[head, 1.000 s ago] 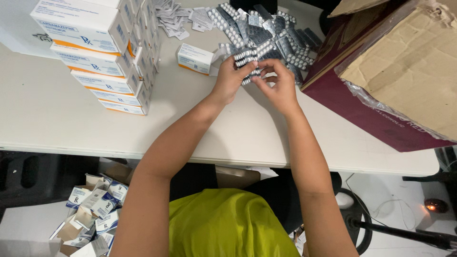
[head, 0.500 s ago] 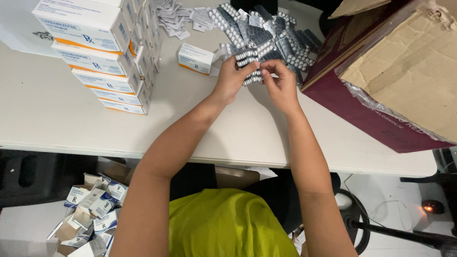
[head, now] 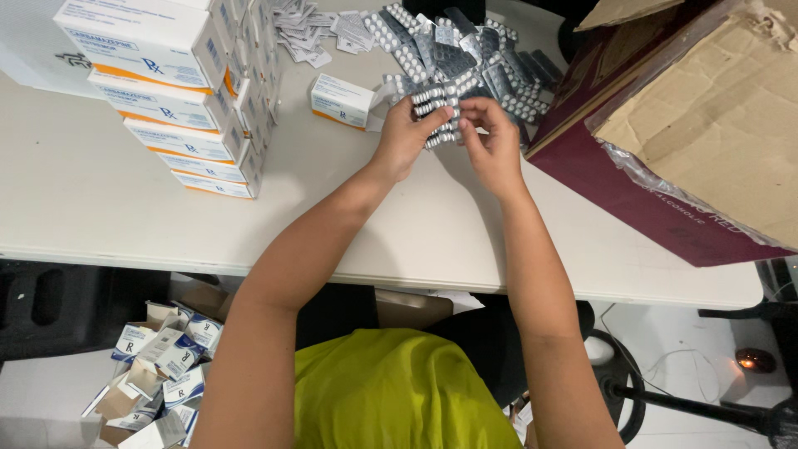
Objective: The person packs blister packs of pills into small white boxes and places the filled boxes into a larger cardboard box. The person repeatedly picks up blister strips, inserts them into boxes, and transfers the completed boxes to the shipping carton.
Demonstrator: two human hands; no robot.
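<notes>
I see a white flat tabletop [head: 100, 208] with a maroon cardboard carton [head: 632, 175] on the right and a heap of silver blister strips [head: 465, 50] beyond the hands. Between them, a small stack of silver blister strips [head: 438, 116] lies crosswise, its long axis running hand to hand: left hand [head: 403, 137] grips 1 end, right hand [head: 495, 141] pinches the other.
</notes>
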